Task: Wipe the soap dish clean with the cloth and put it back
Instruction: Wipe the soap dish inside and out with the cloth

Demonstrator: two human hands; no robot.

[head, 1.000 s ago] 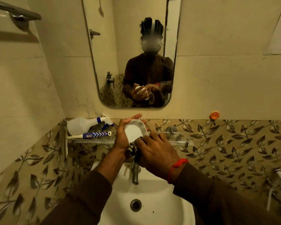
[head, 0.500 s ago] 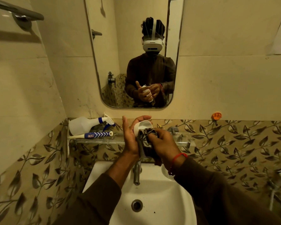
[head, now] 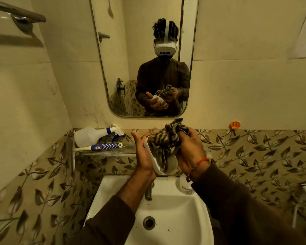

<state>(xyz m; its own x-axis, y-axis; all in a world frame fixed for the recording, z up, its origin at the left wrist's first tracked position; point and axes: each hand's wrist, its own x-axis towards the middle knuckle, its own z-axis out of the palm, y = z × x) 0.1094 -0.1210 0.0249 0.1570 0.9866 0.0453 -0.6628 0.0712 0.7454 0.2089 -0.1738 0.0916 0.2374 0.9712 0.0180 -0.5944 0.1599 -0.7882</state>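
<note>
My left hand point(head: 142, 154) holds the white soap dish point(head: 171, 165) on edge above the basin, its hollow side turned to the right. My right hand point(head: 190, 150) grips a bunched checked cloth point(head: 163, 141) and presses it into the dish's hollow. The cloth covers most of the dish's inside; only the white rim and the lower end show. The mirror repeats both hands, the dish and the cloth.
A glass shelf point(head: 104, 152) left of my hands carries a lying spray bottle point(head: 94, 136) and a blue-and-white tube point(head: 102, 147). Below are the white basin point(head: 184, 218) and its tap point(head: 148, 192). A clear bottle point(head: 185, 185) stands on the basin's right rim. The mirror point(head: 143, 55) hangs above.
Both hands have come up and nearer with the dish. The cloth has moved from the dish's lower edge into its hollow, and the dish has turned more on edge.
</note>
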